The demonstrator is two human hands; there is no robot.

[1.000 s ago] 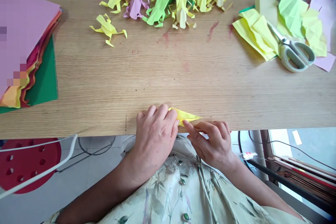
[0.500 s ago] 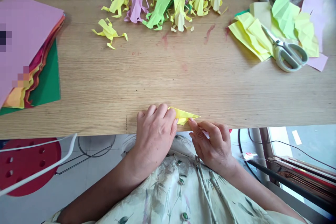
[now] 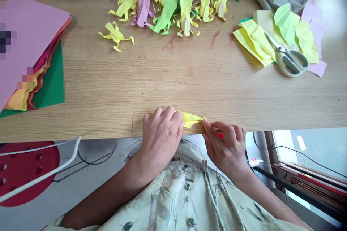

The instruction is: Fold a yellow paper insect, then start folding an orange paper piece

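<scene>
The left hand (image 3: 162, 135), fingers curled and thumb drawn in, clamps one end of the folded yellow paper (image 3: 191, 118), whose bare part juts out beside the thumb toward the right hand (image 3: 226, 146). The right hand's fingertip touches the paper's narrow point; I cannot tell whether it pinches it.

Craft table (image 3: 168, 68) (scissors (image 3: 282, 49), coloured paper (image 3: 35, 32))

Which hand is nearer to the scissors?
Right. The right hand lies left of and nearer the body than the scissors; the left hand, on the yellow paper, is farther left.
</scene>
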